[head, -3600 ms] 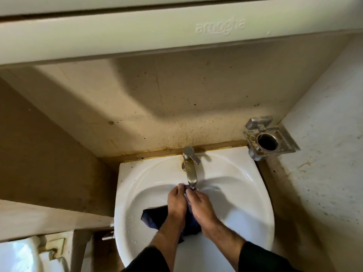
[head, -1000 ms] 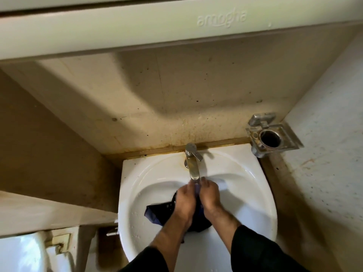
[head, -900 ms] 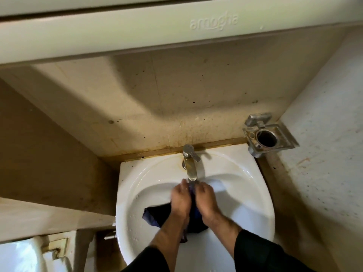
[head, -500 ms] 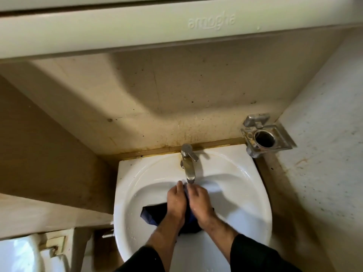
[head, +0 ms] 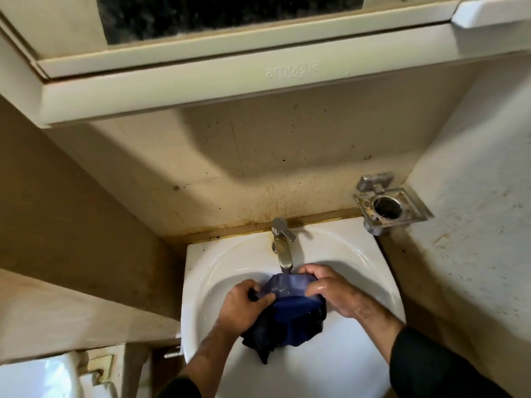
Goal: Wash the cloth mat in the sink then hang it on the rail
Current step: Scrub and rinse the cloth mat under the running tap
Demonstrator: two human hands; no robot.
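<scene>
A dark blue cloth mat (head: 290, 308) hangs bunched in the white sink (head: 218, 271), its top edge stretched just under the spout of the metal tap (head: 283, 251). My left hand (head: 244, 305) grips the mat's left side. On the right, my right hand (head: 330, 291) holds the mat's upper edge, and its fingers look wet. The mat's lower part droops into the basin between my forearms. No rail is in view.
A metal holder with a round hole (head: 389, 206) is fixed to the wall right of the sink. A cabinet with a mirror (head: 230, 53) overhangs above. A ledge (head: 71, 311) and a white fixture (head: 34, 377) lie to the left.
My hands have moved apart and spread the mat's top edge under the tap; before they were pressed together on it. The camera has tilted up, showing the mirror.
</scene>
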